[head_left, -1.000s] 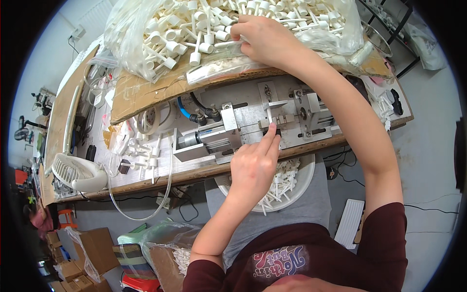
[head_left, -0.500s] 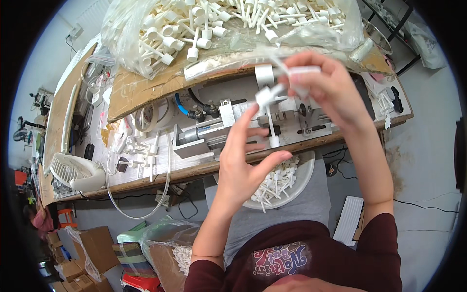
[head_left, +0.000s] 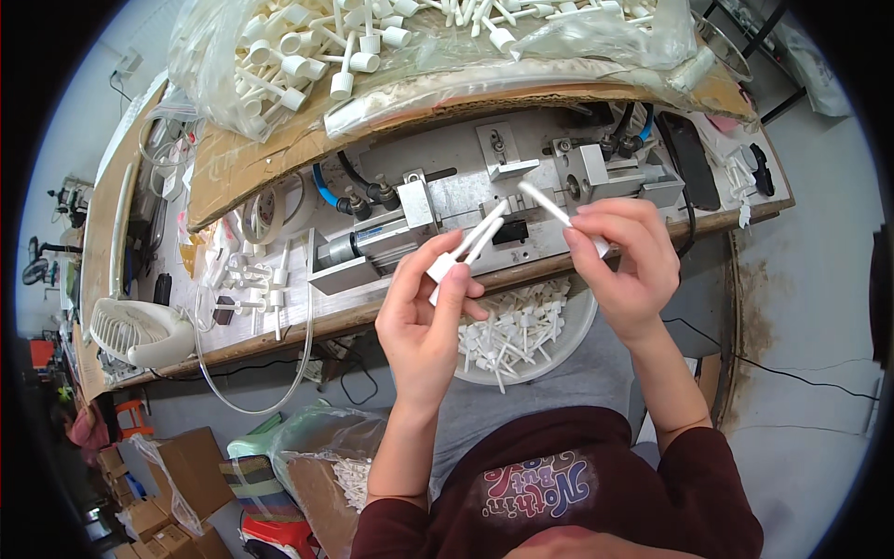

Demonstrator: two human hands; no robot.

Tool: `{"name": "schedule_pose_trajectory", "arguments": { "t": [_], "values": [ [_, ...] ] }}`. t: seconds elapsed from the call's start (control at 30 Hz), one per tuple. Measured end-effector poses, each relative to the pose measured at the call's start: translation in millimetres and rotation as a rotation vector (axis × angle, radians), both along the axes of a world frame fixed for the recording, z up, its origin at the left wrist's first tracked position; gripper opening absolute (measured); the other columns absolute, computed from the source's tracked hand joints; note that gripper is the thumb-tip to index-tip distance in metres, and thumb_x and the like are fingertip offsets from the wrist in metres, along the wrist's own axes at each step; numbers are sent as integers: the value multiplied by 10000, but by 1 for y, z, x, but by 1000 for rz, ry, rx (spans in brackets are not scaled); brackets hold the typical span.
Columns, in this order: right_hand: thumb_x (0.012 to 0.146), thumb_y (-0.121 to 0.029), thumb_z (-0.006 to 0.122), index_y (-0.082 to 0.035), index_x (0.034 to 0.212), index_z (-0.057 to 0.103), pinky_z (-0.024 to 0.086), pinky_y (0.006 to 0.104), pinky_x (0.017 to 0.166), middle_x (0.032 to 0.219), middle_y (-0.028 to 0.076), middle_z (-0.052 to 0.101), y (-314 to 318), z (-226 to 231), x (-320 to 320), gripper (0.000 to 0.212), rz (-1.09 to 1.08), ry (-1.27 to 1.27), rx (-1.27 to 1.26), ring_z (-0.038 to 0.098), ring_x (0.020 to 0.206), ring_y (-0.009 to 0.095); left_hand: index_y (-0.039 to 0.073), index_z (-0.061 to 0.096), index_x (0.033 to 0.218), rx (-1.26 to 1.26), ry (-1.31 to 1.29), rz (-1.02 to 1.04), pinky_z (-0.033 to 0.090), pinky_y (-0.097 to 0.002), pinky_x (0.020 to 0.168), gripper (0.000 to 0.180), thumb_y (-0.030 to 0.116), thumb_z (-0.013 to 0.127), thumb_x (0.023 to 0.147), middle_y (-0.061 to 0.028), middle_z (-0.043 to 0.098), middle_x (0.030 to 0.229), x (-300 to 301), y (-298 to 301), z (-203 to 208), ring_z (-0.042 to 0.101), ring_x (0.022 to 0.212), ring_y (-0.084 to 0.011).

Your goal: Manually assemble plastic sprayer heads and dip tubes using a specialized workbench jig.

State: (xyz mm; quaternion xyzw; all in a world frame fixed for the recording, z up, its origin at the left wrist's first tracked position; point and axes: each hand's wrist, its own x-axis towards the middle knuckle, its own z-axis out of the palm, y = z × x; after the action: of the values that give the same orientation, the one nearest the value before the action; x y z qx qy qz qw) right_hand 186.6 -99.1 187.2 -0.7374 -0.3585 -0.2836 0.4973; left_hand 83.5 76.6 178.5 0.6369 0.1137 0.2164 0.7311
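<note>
My left hand [head_left: 419,312] is closed around a small bunch of white plastic applicator caps [head_left: 481,233]. Their thin stems point up and to the right, and the cap ends sit between thumb and fingers. To the right, my right hand [head_left: 629,265] pinches another white cap with a stem [head_left: 544,202], its stem tilted up to the left. Both hands are raised in front of the metal clamping fixture [head_left: 507,210] on the bench. No white part shows in the fixture's middle. A white bowl [head_left: 573,359] below the bench edge contains a heap of similar white parts [head_left: 521,326].
Behind the fixture, a plastic bag [head_left: 219,70] of white caps lies on cardboard [head_left: 242,172]. A white fan [head_left: 140,331], tape rolls [head_left: 265,219] and a looping clear hose [head_left: 303,363] are on the left. A black phone [head_left: 687,160] lies at the right.
My right hand has come down toward me, away from the back of the fixture. My left hand has moved slightly left and down, and its spread fingers have closed around the caps.
</note>
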Motion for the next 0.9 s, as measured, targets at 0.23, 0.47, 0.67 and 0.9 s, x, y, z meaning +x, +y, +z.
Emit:
{"name": "schedule_pose_trajectory", "arguments": {
  "t": [0.23,0.47,0.67,0.9],
  "values": [
    [717,55,756,65,939,683,549,338,604,1023,176,679,19,-36,0,234,32,-274,-331,647,735,257,-60,552,1288,-170,-106,27,604,-261,679,280,8,564,1016,-176,637,1247,-11,4,5,648,883,-118],
    [750,34,732,76,1029,676,587,345,693,1178,204,668,20,-45,-12,288,109,-118,-352,699,846,293,-47,530,1316,-293,-107,56,595,-282,736,300,80,543,1044,-192,625,1281,-15,2,10,654,873,-137],
    [788,3,742,29,1066,697,604,329,722,1273,164,666,18,-37,-15,283,133,-18,-345,733,908,259,-47,488,1384,-419,-162,-11,574,-319,853,367,156,478,1079,-209,558,1378,-17,6,11,642,1002,-172],
    [776,-43,757,-27,1048,734,564,295,598,1240,100,710,9,-21,-10,274,83,41,-518,703,662,210,-93,383,1478,-509,-204,11,543,-365,985,464,151,430,1087,-209,498,1447,-18,4,14,598,1219,-254]
  ]
}}
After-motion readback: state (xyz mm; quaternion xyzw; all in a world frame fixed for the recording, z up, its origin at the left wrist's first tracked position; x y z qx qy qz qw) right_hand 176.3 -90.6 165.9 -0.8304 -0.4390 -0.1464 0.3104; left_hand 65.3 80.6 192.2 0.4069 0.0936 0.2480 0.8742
